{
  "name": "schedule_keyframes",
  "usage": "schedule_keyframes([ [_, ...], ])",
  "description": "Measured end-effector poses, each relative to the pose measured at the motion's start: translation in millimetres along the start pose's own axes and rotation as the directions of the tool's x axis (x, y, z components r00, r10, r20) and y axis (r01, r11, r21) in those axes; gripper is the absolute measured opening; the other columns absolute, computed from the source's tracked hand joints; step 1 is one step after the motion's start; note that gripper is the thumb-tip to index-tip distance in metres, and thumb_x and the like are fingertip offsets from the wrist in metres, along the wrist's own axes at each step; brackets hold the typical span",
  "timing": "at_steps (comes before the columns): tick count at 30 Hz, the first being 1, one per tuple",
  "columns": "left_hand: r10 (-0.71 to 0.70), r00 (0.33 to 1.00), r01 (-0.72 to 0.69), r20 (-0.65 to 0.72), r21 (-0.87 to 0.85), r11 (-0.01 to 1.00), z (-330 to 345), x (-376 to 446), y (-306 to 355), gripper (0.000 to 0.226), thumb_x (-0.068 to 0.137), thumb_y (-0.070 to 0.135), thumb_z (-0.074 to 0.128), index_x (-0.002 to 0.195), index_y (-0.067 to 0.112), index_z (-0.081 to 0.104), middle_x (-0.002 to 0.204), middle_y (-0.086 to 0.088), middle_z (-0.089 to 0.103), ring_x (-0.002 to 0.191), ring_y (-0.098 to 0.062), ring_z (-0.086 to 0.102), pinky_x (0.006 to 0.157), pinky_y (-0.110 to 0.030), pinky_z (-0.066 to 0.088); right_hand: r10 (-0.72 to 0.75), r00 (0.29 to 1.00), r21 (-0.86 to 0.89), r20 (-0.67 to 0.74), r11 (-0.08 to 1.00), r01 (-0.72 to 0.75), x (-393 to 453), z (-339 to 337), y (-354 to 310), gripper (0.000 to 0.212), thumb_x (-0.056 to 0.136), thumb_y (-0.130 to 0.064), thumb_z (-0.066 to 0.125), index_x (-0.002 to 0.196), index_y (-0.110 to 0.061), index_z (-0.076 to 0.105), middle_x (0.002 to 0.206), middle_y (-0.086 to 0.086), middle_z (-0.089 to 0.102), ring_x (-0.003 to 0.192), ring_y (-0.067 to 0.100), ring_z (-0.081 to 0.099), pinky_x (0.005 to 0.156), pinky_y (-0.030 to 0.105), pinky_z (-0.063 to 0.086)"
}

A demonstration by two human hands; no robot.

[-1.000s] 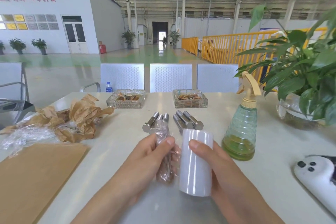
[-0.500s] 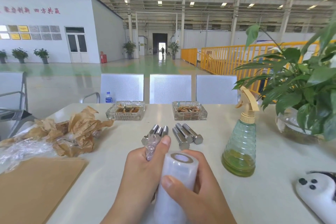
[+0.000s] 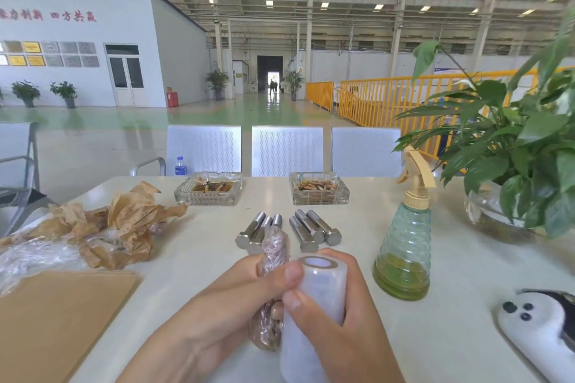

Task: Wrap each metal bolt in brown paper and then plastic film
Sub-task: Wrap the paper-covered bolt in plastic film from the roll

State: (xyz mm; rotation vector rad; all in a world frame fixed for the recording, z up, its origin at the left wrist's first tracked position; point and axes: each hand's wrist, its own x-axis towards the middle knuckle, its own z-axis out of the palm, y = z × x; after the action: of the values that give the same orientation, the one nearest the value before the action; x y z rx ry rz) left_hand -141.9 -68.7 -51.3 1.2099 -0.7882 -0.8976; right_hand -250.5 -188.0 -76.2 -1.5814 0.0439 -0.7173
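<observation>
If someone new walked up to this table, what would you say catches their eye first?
Probably the two hands at the near edge: the left hand grips a wrapped bolt while the right hand holds a roll of plastic film against it. Just beyond lie six bare metal bolts, with a green spray bottle to their right.

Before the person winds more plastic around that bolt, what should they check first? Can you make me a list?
1. Left hand grips the wrapped bolt: ok.
2. Right hand holds the film roll upright beside the bolt: ok.
3. Brown paper shows under the film on the bolt: ok.
4. Film's loose end stuck to the bolt: cannot tell, it is too clear to see.
5. Bare bolts waiting on the table, apart from the hands: ok.
6. Flat brown paper sheets ready for the next bolt: ok.
</observation>
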Motion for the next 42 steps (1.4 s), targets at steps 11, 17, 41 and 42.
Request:
schedule_keyframes([
  [11,0.034,0.993,-0.035,-0.115,-0.006,0.999,-3.4,-0.9,-0.2,0.075,0.062,0.042,0.097,0.093,-0.012,0.056,0.084,-0.018,0.049,0.073,-0.029,0.043,0.069,-0.035,0.037,-0.021,0.999,-0.030,-0.024,0.999,0.021,-0.7,4.1,4.9,0.045,0.060,-0.041,0.078,0.101,-0.045,0.059,0.099,-0.001,0.077,0.092,0.016,0.074,0.084,0.023,0.056],
  [17,-0.058,0.950,0.090,-0.307,0.091,0.992,-11.0,0.6,-11.8,0.049,0.067,0.029,0.090,0.059,0.024,0.042,0.052,0.001,0.023,0.044,-0.018,0.024,0.047,-0.025,0.032,-0.064,0.982,-0.158,-0.179,0.987,0.035,8.7,-16.2,4.4,0.049,0.057,-0.044,0.076,0.099,-0.054,0.054,0.093,-0.023,0.068,0.078,-0.002,0.066,0.064,0.004,0.046],
  [41,-0.140,0.930,0.075,-0.339,-0.197,0.978,4.6,-6.6,0.0,0.050,0.078,0.045,0.077,0.061,0.025,0.034,0.054,0.004,0.010,0.035,-0.010,0.012,0.038,-0.016,0.013,0.150,0.971,-0.115,-0.185,0.978,-0.173,7.4,-13.0,20.4,0.055,0.051,-0.059,0.073,0.102,-0.049,0.056,0.094,-0.023,0.068,0.082,0.002,0.067,0.075,0.026,0.051],
  [42,-0.136,0.930,0.066,-0.342,-0.209,0.976,3.6,-6.0,-0.2,0.048,0.077,0.044,0.077,0.062,0.025,0.036,0.054,0.005,0.011,0.035,-0.009,0.013,0.038,-0.017,0.013,0.155,0.971,-0.114,-0.182,0.978,-0.177,7.4,-13.0,20.0,0.055,0.051,-0.059,0.073,0.103,-0.049,0.056,0.093,-0.022,0.068,0.081,0.003,0.067,0.077,0.028,0.052],
])
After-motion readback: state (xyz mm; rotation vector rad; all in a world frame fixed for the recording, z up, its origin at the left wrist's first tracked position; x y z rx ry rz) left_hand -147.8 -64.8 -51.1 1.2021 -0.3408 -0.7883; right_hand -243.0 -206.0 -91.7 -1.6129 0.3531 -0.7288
